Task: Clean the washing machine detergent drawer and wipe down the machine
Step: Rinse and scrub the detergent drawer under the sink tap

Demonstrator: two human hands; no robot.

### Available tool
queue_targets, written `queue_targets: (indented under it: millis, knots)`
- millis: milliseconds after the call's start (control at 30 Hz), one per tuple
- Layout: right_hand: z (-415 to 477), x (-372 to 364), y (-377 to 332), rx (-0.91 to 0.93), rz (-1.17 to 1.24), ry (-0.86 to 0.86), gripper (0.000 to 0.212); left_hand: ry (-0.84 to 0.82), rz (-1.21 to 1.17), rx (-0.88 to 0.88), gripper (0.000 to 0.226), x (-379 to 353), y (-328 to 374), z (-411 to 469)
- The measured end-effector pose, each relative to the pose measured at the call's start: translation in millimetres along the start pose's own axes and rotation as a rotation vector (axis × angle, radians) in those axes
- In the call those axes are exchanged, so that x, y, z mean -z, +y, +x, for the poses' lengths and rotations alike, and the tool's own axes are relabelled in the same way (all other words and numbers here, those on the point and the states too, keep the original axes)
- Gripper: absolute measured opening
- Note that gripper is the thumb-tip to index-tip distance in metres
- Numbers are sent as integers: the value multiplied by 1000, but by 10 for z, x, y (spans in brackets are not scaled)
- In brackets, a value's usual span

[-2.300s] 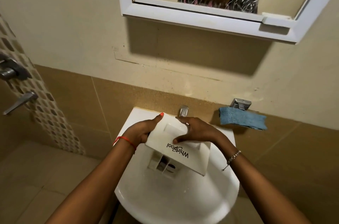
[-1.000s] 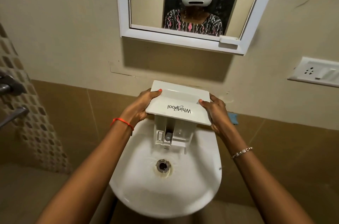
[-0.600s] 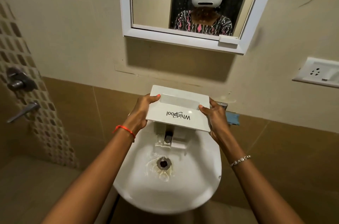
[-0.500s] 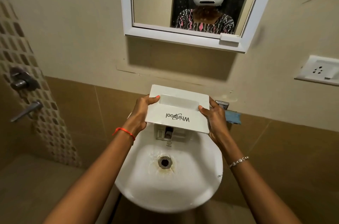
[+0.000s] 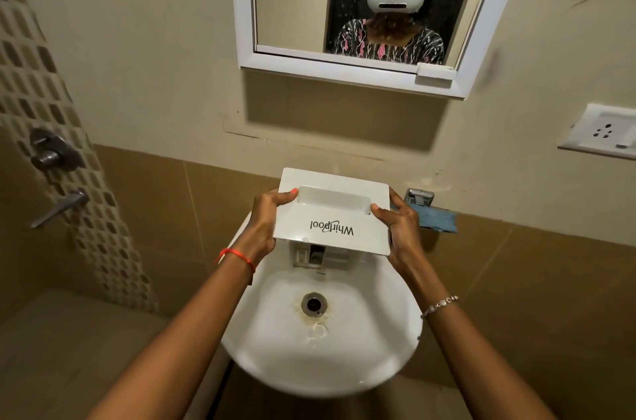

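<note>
Left hand: the left hand (image 5: 265, 223) grips the left edge of the detergent drawer (image 5: 330, 213), thumb laid on the white front panel beside the handle recess, fingers curled out of sight behind it.
Right hand: the right hand (image 5: 399, 230) holds the right edge the same way, thumb tip on the panel at the recess's right end, fingers wrapped behind.
Drawer: held in the air over the back of the sink (image 5: 395, 350), the panel facing the camera with its logo upside down and the compartments hanging below it toward the basin.
Around: a blue cloth (image 5: 437, 218) lies on the tile ledge just right of the right hand, below a metal fitting (image 5: 418, 196). The panel hides whatever stands at the back of the sink.
Wall: a white-framed mirror (image 5: 344, 70) above, a socket plate (image 5: 602, 134) at right, a shower knob (image 5: 51, 151) and lever (image 5: 58, 206) at left.
Wrists: a red thread (image 5: 237, 256) on the left, a bracelet (image 5: 440, 304) on the right.
Count: two hands, one drawer, one sink with one drain (image 5: 314, 303), one cloth.
</note>
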State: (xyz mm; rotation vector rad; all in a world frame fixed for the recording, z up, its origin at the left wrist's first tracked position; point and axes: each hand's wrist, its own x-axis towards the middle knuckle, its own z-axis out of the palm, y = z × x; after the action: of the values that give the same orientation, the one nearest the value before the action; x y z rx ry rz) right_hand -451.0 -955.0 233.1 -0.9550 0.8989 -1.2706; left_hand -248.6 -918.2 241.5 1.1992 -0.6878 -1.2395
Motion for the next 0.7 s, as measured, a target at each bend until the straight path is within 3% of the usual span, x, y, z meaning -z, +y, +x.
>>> queue_targets:
  millis: [267, 600, 700]
  knots:
    - [-30, 18, 15, 20, 17, 19, 59, -29, -108, 23, 13, 70, -132, -8]
    - [-71, 29, 118, -24, -20, 46, 51, 5, -58, 50, 10, 117, -204, 24]
    - [-90, -2, 68, 19, -133, 26, 44, -3, -74, 53, 10, 104, -195, 32]
